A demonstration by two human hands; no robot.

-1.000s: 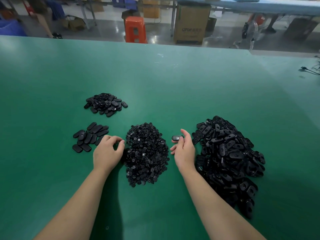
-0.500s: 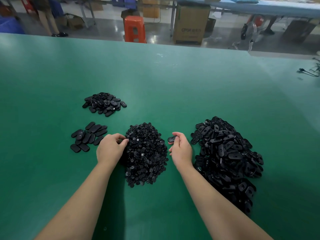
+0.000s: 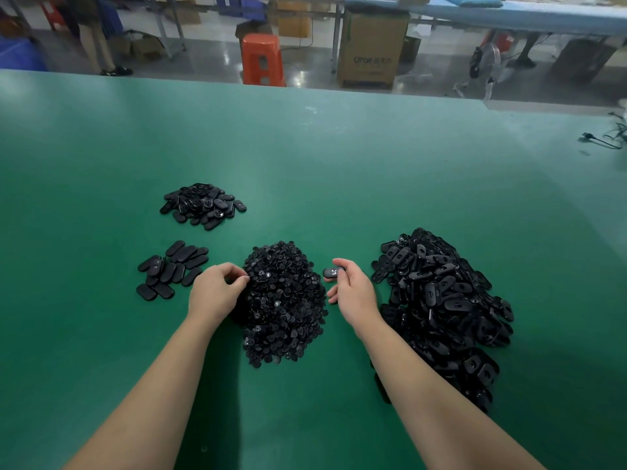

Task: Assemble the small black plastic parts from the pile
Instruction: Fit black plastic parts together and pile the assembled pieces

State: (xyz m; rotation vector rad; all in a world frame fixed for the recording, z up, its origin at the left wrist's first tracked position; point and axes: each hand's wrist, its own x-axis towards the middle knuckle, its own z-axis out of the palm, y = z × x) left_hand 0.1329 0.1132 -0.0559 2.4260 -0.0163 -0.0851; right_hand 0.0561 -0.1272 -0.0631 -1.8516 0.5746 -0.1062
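My right hand [image 3: 353, 293] pinches one oval black part [image 3: 331, 273] beside the middle pile [image 3: 283, 300] on the green surface [image 3: 339, 171]. My left hand [image 3: 215, 293] curls its fingertips at that pile's left edge — whether they grip a piece, I cannot tell.

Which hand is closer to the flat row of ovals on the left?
Left. The left hand sits just right of the ovals; the right hand is beyond the middle pile.

Soft overhead light falls evenly on the green table [image 3: 339, 164], whose far edge bows from wide-angle distortion, background slightly blurred.
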